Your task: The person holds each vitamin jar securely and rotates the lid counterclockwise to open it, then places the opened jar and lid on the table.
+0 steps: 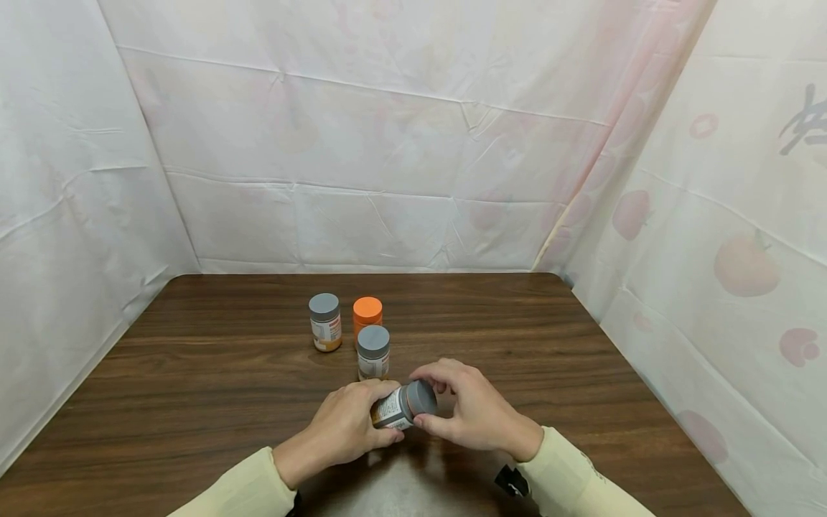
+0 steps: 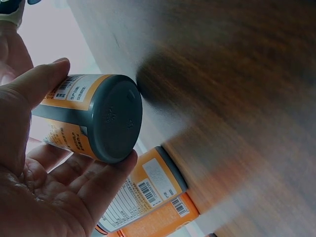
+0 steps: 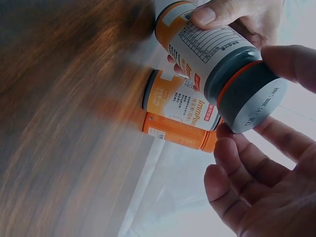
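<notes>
A supplement bottle (image 1: 390,411) with a grey cap (image 1: 423,397) is held tilted above the table, its cap toward the right. My left hand (image 1: 352,422) grips the body between thumb and fingers; its grey base (image 2: 118,118) faces the left wrist camera. Thumb and fingertips of my right hand (image 1: 474,407) pinch the cap's rim. An orange ring (image 3: 237,81) shows between cap and body. Just behind the hands stands a second grey-capped bottle (image 1: 373,352). An orange-capped bottle (image 1: 367,311) is partly hidden behind that one, and another grey-capped bottle (image 1: 325,323) stands to its left.
The brown wood-grain table (image 1: 213,373) has rounded far corners. White curtains (image 1: 362,143) hang behind it and along both sides. A small black object (image 1: 512,481) is at the right sleeve cuff.
</notes>
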`<move>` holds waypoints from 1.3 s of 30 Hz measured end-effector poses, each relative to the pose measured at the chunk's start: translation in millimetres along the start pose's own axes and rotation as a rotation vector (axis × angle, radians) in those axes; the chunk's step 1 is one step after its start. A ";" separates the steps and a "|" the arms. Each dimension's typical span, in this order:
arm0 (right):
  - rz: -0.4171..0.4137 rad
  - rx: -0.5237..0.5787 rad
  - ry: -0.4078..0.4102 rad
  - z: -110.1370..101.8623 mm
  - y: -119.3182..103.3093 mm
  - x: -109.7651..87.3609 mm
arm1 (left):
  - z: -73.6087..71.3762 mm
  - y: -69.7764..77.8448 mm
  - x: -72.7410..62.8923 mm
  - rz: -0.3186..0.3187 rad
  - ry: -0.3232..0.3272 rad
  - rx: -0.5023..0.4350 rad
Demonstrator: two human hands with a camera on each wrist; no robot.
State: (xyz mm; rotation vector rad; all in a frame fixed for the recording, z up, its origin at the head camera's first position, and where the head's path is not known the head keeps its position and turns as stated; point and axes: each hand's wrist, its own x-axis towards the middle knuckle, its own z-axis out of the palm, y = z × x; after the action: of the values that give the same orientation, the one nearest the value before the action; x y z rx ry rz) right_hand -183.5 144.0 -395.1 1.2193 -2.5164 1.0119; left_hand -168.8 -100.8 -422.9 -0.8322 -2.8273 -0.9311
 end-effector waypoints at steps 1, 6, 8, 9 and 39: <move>-0.004 0.003 -0.001 -0.2 0.4 -0.3 | 0.0 0.1 0.1 0.001 0.000 0.000; -0.029 0.016 -0.007 -0.9 1.0 -0.4 | -0.2 0.6 0.4 0.001 0.001 -0.002; -0.040 0.023 -0.010 -1.2 0.8 0.0 | -0.5 0.9 0.4 -0.001 0.000 -0.001; -0.046 0.027 -0.010 -1.3 0.8 0.2 | -0.6 1.0 0.4 -0.002 -0.001 0.001; 0.271 -0.075 -0.019 0.0 -6.8 5.3 | -0.8 2.0 0.5 -0.011 -0.012 -0.017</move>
State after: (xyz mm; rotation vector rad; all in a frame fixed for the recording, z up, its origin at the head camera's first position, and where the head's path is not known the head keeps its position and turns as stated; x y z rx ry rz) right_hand -181.9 137.6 -389.4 0.8883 -2.7608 0.9523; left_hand -168.4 -99.6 -421.1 -0.8275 -2.8406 -0.9559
